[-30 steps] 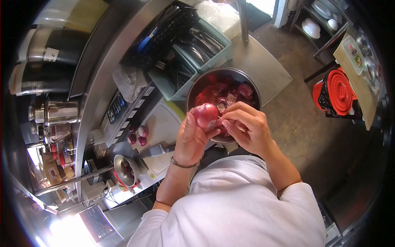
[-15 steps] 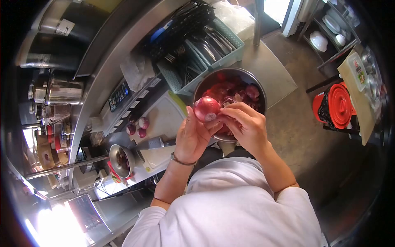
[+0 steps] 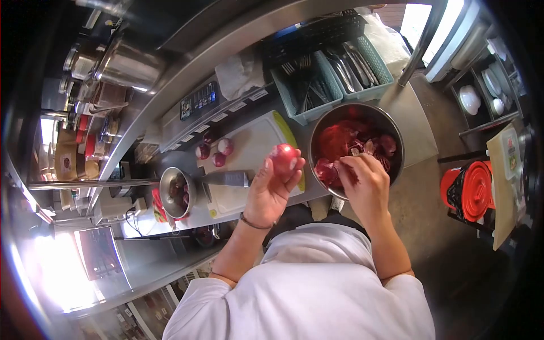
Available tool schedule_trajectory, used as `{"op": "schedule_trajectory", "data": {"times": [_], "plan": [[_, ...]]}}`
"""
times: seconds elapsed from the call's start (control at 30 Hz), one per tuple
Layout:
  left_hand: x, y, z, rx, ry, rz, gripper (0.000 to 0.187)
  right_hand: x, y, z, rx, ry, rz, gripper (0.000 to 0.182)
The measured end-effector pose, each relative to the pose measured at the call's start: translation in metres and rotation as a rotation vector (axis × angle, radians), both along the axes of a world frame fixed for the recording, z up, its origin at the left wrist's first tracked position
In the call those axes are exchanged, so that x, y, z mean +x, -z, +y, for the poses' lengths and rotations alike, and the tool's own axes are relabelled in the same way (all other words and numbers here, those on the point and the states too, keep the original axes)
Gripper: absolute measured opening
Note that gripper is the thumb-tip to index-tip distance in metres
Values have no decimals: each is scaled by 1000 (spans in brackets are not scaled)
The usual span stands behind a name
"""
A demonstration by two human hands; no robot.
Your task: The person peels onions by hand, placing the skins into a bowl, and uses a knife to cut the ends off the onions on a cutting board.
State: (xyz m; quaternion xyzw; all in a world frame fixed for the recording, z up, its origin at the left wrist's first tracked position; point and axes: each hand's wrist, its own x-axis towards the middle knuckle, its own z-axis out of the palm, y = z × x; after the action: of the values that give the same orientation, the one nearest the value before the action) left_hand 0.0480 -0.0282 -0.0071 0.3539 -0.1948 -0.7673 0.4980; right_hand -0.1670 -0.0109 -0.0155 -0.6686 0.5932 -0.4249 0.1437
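Observation:
My left hand (image 3: 271, 192) is closed around a peeled-looking red onion (image 3: 283, 160), raised over the edge of the cutting board (image 3: 243, 148). Over the large metal bowl (image 3: 401, 144) is my right hand (image 3: 365, 184), thumb and fingers drawn together beside dark red onion skins (image 3: 327, 171); I cannot tell what is in its pinch. More purple peelings and red contents fill the bowl. A wide-bladed knife (image 3: 225, 178) lies across the board, left of my left hand. Beyond it, several red onions (image 3: 225, 147) sit near the board's far left corner.
A smaller metal bowl (image 3: 163, 190) with onions stands left of the board. Teal baskets of cutlery (image 3: 303, 116) are behind the large bowl. A phone (image 3: 198, 101) leans at the back ledge. To the right is a red lidded bucket (image 3: 476, 190) beside a shelf with white dishes.
My hands have moved apart: the right left the onion and reached right over the bowl, while the left kept the onion. The view has swung, shifting the counter rightward.

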Motion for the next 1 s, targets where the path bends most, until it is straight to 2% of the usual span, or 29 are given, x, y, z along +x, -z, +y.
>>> {"op": "schedule_trajectory", "data": {"times": [0.13,0.2,0.23,0.27,0.33,0.37,0.4,0.47,0.57,0.6,0.67,0.8,0.83,0.87,0.9,0.97,1.0], "plan": [[15,-2,3,-30,-40,128,48,19,-15,-12,-111,20,136,20],[17,-7,4,-82,-34,171,50,19,-16,-16,-99,-2,-25,21],[18,-10,4,-84,-38,178,50,24,-25,-13,9,-92,-149,23],[20,-13,5,-100,-41,238,52,32,-26,-11,8,-94,-145,23],[25,-16,8,-115,-45,298,54,54,-18,-9,134,-370,-195,19],[27,-17,9,-147,-48,267,58,69,-12,-8,214,-433,-139,18],[30,-19,11,-178,-51,235,62,88,-1,-7,294,-495,-84,17],[35,-23,12,-237,-20,193,66,133,64,-8,2,-515,159,19],[42,-26,15,-330,4,116,70,176,103,-8,35,-433,226,24],[45,-26,16,-360,-8,89,71,183,112,-11,31,-435,221,24],[50,-31,18,-383,-24,49,73,191,124,-19,97,-524,-29,23],[57,-48,20,-335,-106,-36,74,189,124,-17,133,-556,150,31],[59,-51,20,-338,-114,-39,74,182,118,-12,101,-544,199,38],[64,-55,21,-327,-123,-13,70,175,112,-9,68,-533,248,46],[68,-58,23,-314,-133,12,66,166,98,-6,66,-542,246,46],[75,-63,25,-318,-157,-4,66,145,60,-2,393,-548,153,55],[77,-66,26,-319,-172,-15,66,135,50,-2,393,-553,151,55]]}}
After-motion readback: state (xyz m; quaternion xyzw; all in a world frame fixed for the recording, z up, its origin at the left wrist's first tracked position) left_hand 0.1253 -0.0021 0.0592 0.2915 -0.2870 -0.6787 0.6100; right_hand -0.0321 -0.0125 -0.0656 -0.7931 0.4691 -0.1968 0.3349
